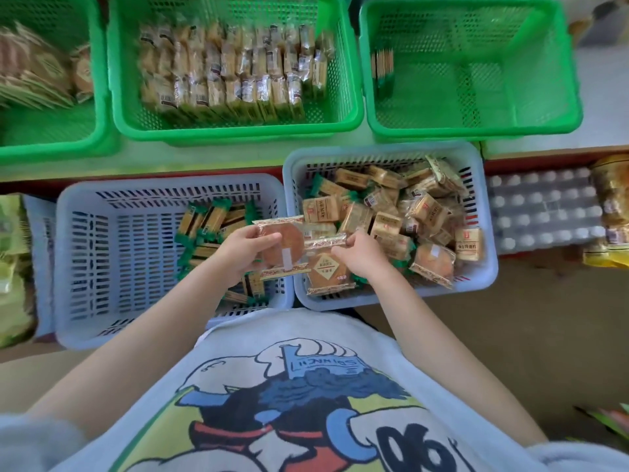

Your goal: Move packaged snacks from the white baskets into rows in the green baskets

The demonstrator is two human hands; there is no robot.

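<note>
Gripping a round cake packet (283, 245) over the white baskets' (218, 183) shared rims, the left hand (245, 248) hides its near-left corner, the right hand (358, 254) pinches another packet (325, 264) at three o'clock, and blurred rows fill the green basket (343, 107) at twelve.

Open floor across right green basket (469, 68) beyond few upright packets (383, 68); middle green basket (231, 68) packed with rows.

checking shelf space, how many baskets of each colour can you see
green baskets: 3
white baskets: 2
total: 5
</note>
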